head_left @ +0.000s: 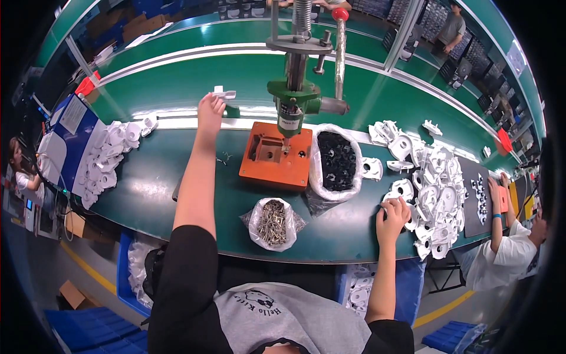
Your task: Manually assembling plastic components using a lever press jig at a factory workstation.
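My left hand (211, 112) is stretched out over the far green belt, its fingers closed on a small white plastic part (225, 94). To the right, my right hand (393, 219) has its fingers curled at the near left edge of a heap of white plastic parts (437, 194). Its fingertips touch a round white part (402, 189); the grip is partly hidden. Between my arms stands a green hand press (292, 100) with a red-knobbed lever. Under its ram is an orange fixture block (277, 171), with no white part in its recess.
A bag of black parts (336, 162) stands right of the block. Nearer me is a bag of metal pins (272, 224). More white parts (109, 156) lie at the far left beside a blue-and-white box (73, 138). A co-worker (501, 248) works at the right end.
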`<state>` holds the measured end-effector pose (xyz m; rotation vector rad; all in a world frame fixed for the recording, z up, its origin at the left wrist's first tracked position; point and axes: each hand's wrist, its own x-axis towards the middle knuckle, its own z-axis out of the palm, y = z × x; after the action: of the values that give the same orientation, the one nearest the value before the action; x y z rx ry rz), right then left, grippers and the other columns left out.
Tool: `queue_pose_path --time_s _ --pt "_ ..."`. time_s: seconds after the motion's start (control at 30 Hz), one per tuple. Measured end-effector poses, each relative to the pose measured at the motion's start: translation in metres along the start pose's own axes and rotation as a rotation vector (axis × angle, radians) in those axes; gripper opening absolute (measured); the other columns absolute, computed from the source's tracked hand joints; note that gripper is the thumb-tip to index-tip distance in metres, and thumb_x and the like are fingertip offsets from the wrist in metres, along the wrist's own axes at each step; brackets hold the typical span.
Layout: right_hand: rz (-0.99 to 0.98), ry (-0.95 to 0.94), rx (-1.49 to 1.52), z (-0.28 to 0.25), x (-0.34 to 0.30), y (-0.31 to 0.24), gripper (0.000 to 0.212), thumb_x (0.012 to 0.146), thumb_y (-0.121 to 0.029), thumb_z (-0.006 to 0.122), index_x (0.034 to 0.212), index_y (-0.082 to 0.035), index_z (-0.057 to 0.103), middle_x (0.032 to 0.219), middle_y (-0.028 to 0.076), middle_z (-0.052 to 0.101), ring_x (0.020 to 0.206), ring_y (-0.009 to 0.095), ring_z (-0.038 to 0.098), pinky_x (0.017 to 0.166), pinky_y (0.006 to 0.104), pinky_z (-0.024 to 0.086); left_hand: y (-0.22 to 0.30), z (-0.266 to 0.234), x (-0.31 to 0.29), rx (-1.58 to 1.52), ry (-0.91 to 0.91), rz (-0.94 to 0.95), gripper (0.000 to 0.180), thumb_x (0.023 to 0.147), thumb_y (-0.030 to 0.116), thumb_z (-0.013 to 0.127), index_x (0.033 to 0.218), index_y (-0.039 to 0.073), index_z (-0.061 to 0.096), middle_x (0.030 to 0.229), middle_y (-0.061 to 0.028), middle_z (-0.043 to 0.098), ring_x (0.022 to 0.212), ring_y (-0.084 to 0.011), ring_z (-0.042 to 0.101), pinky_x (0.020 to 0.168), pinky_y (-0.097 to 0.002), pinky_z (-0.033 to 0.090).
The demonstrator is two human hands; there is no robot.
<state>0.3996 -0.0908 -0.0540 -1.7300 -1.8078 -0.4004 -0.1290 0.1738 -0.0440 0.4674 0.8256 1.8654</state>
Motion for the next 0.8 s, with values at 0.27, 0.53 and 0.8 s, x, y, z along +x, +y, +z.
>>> queue_pose_path --time_s 0.27,0.53,0.8 --pt "0.118 0.040 0.168 0.003 0.008 -0.010 0.035 0.070 -0.006 0.064 0.105 -0.009 0.062 0.117 0.011 0.053 0.116 0.031 0.045 0.100 0.0466 0.026 0.056 -0.107 0.031 1.590 0.263 0.443 0.054 0.081 0.025 0.064 0.126 0.003 0.044 0.119 -0.0240 0.055 0.112 -0.0375 0.053 0.096 -0.0411 0.041" --pt "0.206 0.105 0.325 0.005 -0.003 0.003 0.033 0.071 0.002 0.066 0.104 0.000 0.059 0.114 0.015 0.046 0.101 0.029 0.049 0.087 0.0374 0.041 0.156 -0.168 0.008 2.133 0.614 0.145 0.071 0.076 0.044 0.064 0.135 0.013 0.041 0.136 -0.0252 0.037 0.129 -0.0429 0.031 0.102 -0.0587 0.025" --pt "0.025 -0.002 0.238 0.004 0.001 -0.006 0.029 0.074 -0.007 0.066 0.101 -0.001 0.060 0.113 0.016 0.052 0.104 0.032 0.049 0.090 0.0400 0.041 0.159 -0.193 0.018 2.290 0.451 -0.022 0.061 0.082 0.043 0.058 0.135 0.020 0.041 0.142 -0.0191 0.036 0.134 -0.0424 0.026 0.102 -0.0681 0.015"
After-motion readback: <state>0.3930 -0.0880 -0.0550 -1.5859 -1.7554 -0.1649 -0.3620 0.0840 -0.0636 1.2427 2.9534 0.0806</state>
